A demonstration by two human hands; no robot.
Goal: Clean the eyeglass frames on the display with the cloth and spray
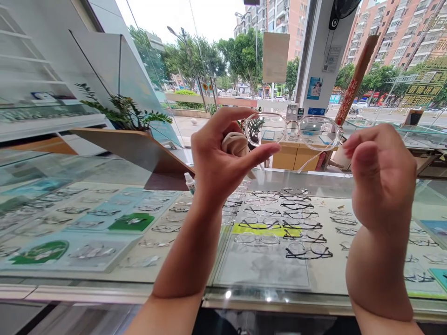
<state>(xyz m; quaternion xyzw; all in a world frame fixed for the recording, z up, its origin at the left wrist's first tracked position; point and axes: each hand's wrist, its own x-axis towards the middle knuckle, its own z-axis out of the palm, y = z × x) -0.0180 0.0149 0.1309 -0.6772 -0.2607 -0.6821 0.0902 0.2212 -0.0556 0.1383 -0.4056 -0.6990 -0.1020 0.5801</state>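
Glass tabletop (pixel 265 271), six o'clock. Clear glasses (pixel 292 122), twelve o'clock, raised, not set down: left hand (pixel 221 158) pinches them, cloth (pixel 234 143) tucked in; right hand (pixel 382 172) half-curled, grip I cannot confirm.

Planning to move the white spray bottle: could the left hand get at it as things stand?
Probably not: the left hand seems occupied with clear glasses and a beige cloth. Its grip would likely need freeing before taking the spray bottle.

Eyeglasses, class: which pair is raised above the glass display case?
The clear, round-rimmed eyeglasses between left hand and right hand; other pairs lie in the glass display case.
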